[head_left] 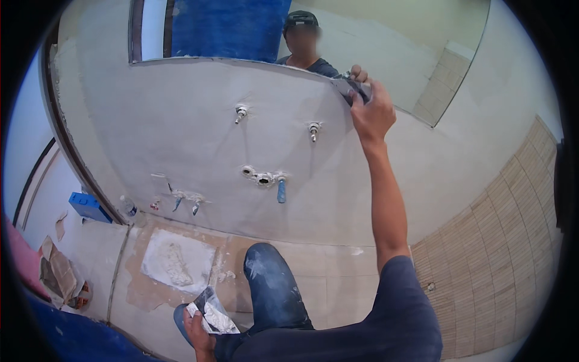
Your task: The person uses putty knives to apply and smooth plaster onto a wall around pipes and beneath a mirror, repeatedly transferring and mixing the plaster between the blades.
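My right hand (375, 114) reaches up along the wall, closed around a putty knife (342, 85). Its grey blade lies at the lower edge of the wall mirror (386, 78), where its reflection meets it. Low down near my knees, my left hand (202, 339) grips a flat plate (207, 297) loaded with white putty (218, 320); the fingers under it are partly hidden. The grey plastered wall (199, 139) spreads below the mirror.
Two metal pipe fittings (240, 114) stick out of the wall, with round drain openings (264, 180) and a blue plug (281, 191) lower down. A putty-smeared white board (154, 253) lies on cardboard. A bottle (128, 206) and blue box (89, 207) stand left; tiles (500, 241) cover the right wall.
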A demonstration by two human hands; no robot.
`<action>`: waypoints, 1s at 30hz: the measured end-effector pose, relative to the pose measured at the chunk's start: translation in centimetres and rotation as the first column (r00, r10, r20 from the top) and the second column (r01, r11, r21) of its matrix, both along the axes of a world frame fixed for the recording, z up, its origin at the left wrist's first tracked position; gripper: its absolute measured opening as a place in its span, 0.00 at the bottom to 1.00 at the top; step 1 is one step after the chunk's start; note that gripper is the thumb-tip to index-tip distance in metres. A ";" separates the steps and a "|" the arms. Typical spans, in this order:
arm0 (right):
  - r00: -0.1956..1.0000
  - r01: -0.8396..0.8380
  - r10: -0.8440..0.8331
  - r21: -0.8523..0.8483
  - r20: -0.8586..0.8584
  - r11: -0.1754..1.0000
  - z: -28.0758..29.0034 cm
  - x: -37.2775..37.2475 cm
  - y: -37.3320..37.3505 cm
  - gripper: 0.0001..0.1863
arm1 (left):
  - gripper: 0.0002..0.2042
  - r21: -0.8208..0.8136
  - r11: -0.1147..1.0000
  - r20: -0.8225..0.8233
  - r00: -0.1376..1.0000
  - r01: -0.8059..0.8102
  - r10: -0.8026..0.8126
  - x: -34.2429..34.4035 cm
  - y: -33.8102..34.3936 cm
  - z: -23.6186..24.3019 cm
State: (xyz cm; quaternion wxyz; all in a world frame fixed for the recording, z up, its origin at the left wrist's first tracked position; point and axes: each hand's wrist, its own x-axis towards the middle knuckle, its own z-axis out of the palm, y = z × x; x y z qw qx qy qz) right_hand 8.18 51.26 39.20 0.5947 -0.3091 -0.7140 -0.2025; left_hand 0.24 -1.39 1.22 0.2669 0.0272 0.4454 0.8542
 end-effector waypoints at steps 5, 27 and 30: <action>0.977 -0.183 0.185 -0.032 0.102 0.983 -3.2 -1.9 -1.7 0.20 | 0.14 0.066 0.998 -0.008 1.000 -0.007 0.007 -0.1 -0.3 0.0; 0.961 -0.188 0.173 0.054 0.215 0.981 -4.5 -3.5 -0.8 0.20 | 0.17 0.019 1.000 -0.002 1.000 0.013 -0.013 -0.1 -0.7 0.4; 0.990 -0.076 0.069 0.051 0.124 0.996 -3.2 -2.5 0.5 0.22 | 0.17 0.016 1.000 -0.014 1.000 0.021 -0.020 -0.1 -0.7 0.4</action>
